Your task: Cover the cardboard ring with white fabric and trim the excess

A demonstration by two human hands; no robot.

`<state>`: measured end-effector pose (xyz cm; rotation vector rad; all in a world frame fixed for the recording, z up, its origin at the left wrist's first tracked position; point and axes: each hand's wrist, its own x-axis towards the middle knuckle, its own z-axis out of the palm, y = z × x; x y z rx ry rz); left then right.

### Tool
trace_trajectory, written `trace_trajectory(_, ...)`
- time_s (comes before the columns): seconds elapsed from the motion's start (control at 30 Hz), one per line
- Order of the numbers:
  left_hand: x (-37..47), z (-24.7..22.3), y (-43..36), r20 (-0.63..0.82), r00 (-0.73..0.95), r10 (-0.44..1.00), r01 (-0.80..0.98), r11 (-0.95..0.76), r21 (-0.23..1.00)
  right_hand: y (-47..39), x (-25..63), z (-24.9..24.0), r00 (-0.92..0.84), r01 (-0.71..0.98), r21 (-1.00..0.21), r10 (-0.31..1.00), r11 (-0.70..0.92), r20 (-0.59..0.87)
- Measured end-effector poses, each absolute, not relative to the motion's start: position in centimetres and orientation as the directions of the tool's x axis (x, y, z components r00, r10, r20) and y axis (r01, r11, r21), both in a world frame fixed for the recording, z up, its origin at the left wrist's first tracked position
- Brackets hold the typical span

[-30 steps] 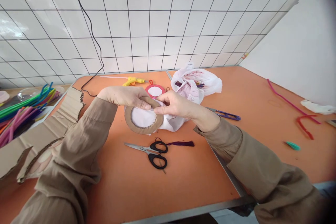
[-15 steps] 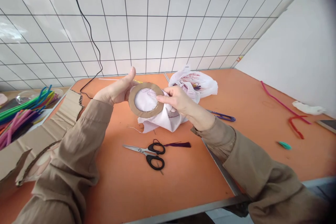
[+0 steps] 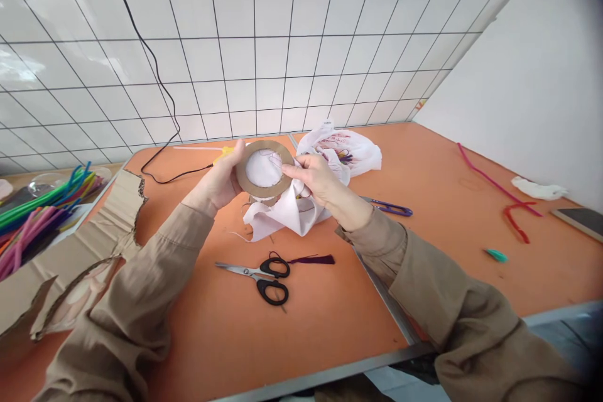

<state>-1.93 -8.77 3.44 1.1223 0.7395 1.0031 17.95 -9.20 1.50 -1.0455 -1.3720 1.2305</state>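
- White tiled wall (image 3: 273,56), rising behind everything.
- Orange table (image 3: 226,339), its near edge trimmed in metal.
- Torn cardboard (image 3: 106,213), lying along the left side of the table, partly behind the left sleeve.
- Bundle of fuzzy sticks (image 3: 38,220) in many colours, beyond the cardboard at far left.
- Plastic bag (image 3: 360,154), thin and white with red print, at the back of the table, just past the right hand.
- White cloth (image 3: 282,220), bunched and draping below the right hand.
- Right hand (image 3: 320,182), thumb and forefinger pinched close together on the ring's right edge; whether they also grip cloth I cannot tell.
- Left hand (image 3: 223,177), curved around the ring's left edge, thumb up along the rim, the other fingers mostly hidden behind it; it has hold of the ring.
- Brown ring (image 3: 261,190), raised above the table between both hands and tilted to face the wearer, white material filling its middle.
- Black-handled scissors (image 3: 257,272), on the table below the cloth, blades pointing left.
- Yellow glue gun (image 3: 223,152), largely hidden behind the left hand.
- Purple tassel (image 3: 318,259), just beside the scissors' handles.
- Teal tuft (image 3: 496,255), well apart at right.
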Motion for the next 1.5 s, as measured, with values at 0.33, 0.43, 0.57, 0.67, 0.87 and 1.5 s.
trace_trajectory(0.33, -1.8, 2.3, -8.7, -0.077, 0.232, 0.97, -0.274, 0.141, 0.951, -9.5, 17.8, 1.6, -0.216, 0.05, -0.995, 0.973, 0.09, 0.077)
trace_trajectory(0.43, -1.7, 2.5, -8.7, -0.06, 0.239, 0.969, -0.283, 0.129, 0.95, -9.4, 18.3, 1.9, -0.292, 0.053, -0.996, 0.955, 0.067, 0.048)
trace_trajectory(0.57, -2.1, 2.6, -8.6, -0.038, 0.264, 0.964, -0.264, 0.11, 0.958, -9.5, 19.0, 2.7, -0.344, 0.049, -0.997, 0.938, 0.059, 0.038)
trace_trajectory(0.67, -2.5, 2.5, -8.4, -0.024, 0.283, 0.959, -0.232, 0.092, 0.968, -9.6, 19.3, 3.2, -0.355, 0.068, -0.996, 0.935, 0.053, 0.026)
trace_trajectory(0.87, -2.6, 3.1, -8.6, -0.057, 0.283, 0.958, -0.173, 0.109, 0.979, -9.6, 19.4, 3.0, -0.352, 0.099, -0.991, 0.934, 0.092, 0.051)
trace_trajectory(1.5, -2.9, 3.8, -8.7, -0.094, 0.321, 0.942, -0.146, 0.147, 0.978, -9.7, 19.3, 2.8, -0.373, 0.144, -0.982, 0.926, 0.123, 0.062)
